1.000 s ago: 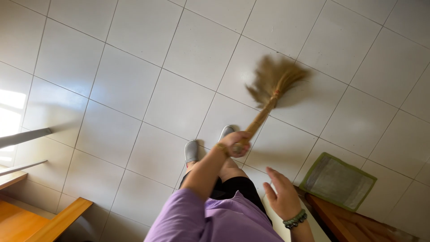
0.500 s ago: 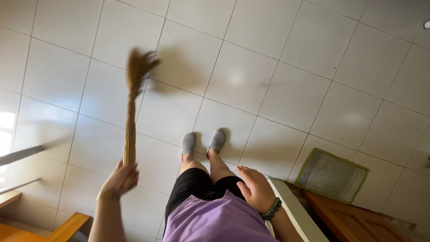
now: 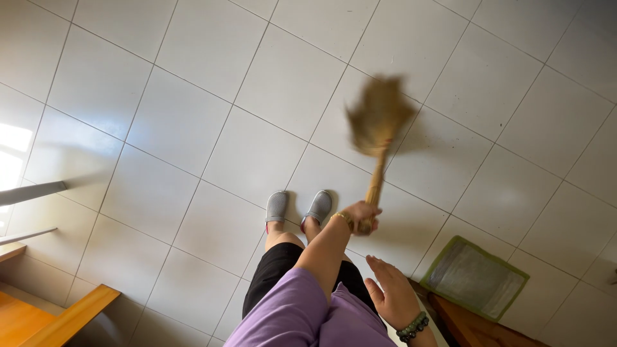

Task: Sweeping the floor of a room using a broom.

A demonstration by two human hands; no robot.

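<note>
- While I stand on the white tiled floor (image 3: 160,122), my left hand (image 3: 361,215) reaches across my body, fingers curled tight around the handle of a straw broom (image 3: 376,128).
- From that hand, the broom runs up and away; its bristle head is blurred, over the tiles beyond my grey slippers (image 3: 299,207) and to their right.
- My right hand (image 3: 391,297) hangs free, lower than the broom hand and just right of my legs, fingers straight and lightly together, holding nothing; a green bead bracelet (image 3: 412,326) circles its wrist.
- Right of the broom handle, a green-edged grey mat (image 3: 474,277) lies on the floor beside a wooden edge (image 3: 475,326).
- Far left of the slippers sits orange wooden furniture (image 3: 38,318).
</note>
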